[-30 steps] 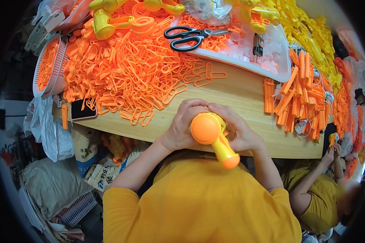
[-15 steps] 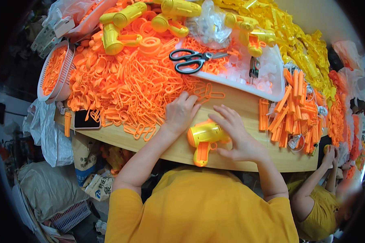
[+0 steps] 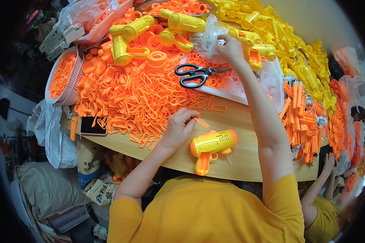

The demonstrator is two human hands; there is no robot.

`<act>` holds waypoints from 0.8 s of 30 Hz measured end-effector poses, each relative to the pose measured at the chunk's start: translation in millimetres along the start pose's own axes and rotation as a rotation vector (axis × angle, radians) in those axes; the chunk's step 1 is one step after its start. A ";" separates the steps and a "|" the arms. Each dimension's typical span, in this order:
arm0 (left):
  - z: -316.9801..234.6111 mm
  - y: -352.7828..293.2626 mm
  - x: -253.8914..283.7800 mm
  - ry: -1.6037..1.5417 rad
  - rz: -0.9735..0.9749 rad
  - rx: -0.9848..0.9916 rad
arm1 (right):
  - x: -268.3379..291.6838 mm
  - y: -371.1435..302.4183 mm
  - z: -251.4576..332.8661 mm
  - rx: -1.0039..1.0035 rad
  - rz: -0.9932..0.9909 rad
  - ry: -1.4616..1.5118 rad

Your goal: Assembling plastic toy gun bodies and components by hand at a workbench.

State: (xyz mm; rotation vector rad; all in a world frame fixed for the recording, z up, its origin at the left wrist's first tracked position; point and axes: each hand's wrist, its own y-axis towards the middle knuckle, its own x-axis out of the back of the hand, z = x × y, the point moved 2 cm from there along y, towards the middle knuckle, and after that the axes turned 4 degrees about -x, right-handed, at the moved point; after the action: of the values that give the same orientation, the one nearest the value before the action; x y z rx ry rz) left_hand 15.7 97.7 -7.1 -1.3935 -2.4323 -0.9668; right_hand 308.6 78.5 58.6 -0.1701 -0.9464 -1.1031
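Left hand sits at the near edge of the orange heap, fingers curled in a pinch on a thin orange plastic stick that pokes out toward the right. Right hand is stretched far across the table, fingers closed on the crinkled clear plastic bag beside the finished yellow toy guns. Whether it grips a small part inside that bag, I cannot tell.

Between the two arms, lying on its side on bare wood close to the body, is the yellow toy gun with its orange muzzle end, untouched right now.

To do this well, I'd judge: keep the pinch on the stick light but firm so it doesn't bend, and draw one piece from the bag rather than a clump. The black scissors lie just under the reaching forearm, blades pointing right, so lift the wrist clear. The pile of orange loops crowds the left; keep the toy off it.

A neighbour's hands work at the far right.
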 end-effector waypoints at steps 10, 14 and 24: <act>17.1 -20.7 19.8 -0.456 0.028 0.516 | -1.1 -11.9 -1.4 -0.017 -0.087 -0.001; -2.9 -10.0 32.7 -0.609 -0.012 0.526 | 16.5 -35.9 0.1 0.257 -0.398 0.139; -23.4 -2.0 24.5 -0.995 -0.241 0.504 | 51.5 -192.1 9.9 -0.238 0.013 1.089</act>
State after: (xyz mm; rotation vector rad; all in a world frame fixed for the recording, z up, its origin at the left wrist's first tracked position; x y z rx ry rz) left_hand -3.1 100.0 21.1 -1.6105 -3.2023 0.4911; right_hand 152.3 -43.6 40.4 0.2265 0.1579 -1.0780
